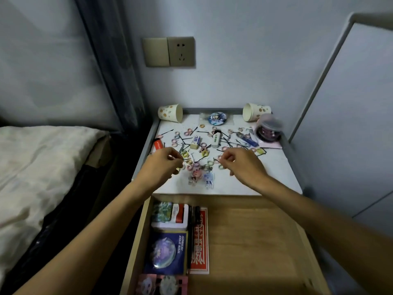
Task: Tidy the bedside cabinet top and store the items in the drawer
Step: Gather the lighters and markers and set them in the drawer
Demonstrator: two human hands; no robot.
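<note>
Early stage: mid-frame, fingers of the left hand [162, 165] and right hand [244, 165] each pinch a hairpin [179, 159]; counter [265, 175] littered; open drawer [255, 241] below, part-filled.

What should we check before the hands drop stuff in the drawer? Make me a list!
1. Drawer open: ok.
2. Room in the drawer: ok, its right side is bare.
3. Left hand pinches a pin: ok.
4. Right hand pinches a second pin: ok.
5. Cups upright: not ok, the left cup and right cup lie tipped over.
6. Top tidy: not ok, hair ties and more pins lie scattered on it.
</note>
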